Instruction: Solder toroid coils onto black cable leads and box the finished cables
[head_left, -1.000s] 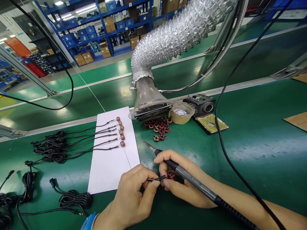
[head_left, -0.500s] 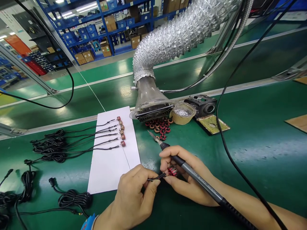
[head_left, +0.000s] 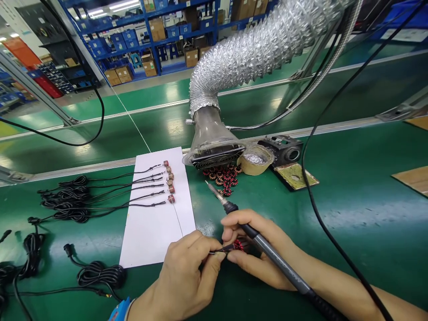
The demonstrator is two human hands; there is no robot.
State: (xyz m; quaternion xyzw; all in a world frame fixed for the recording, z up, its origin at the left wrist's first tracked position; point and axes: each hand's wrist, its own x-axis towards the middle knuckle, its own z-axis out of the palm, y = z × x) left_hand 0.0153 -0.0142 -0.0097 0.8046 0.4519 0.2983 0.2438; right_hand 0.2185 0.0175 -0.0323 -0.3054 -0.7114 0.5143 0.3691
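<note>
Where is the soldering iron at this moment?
In the head view, low and right of centre: the right hand holds the soldering iron, its tip pointing toward the red coils, just right of the white paper.

left grip (head_left: 187, 276) and right grip (head_left: 254, 267) pinched closed, fingertips meeting.

The table (head_left: 351, 214) is deep green with pale scuffs, and the sheet (head_left: 150, 240) is plain white. The cable bundles (head_left: 67, 207) are black, tipped with small reddish-brown parts (head_left: 170, 199). The soldering iron (head_left: 267, 249) has a dark grey barrel, a black grip and a silvery tip; the little coil (head_left: 238, 244) is wound red and black. The coil pile (head_left: 225, 176) mixes red, black and orange. The ribbed duct (head_left: 261, 44) is shiny silver, the tape roll (head_left: 256, 162) tan, the sponge (head_left: 296, 175) yellow-green, the shelving (head_left: 157, 31) blue
</note>
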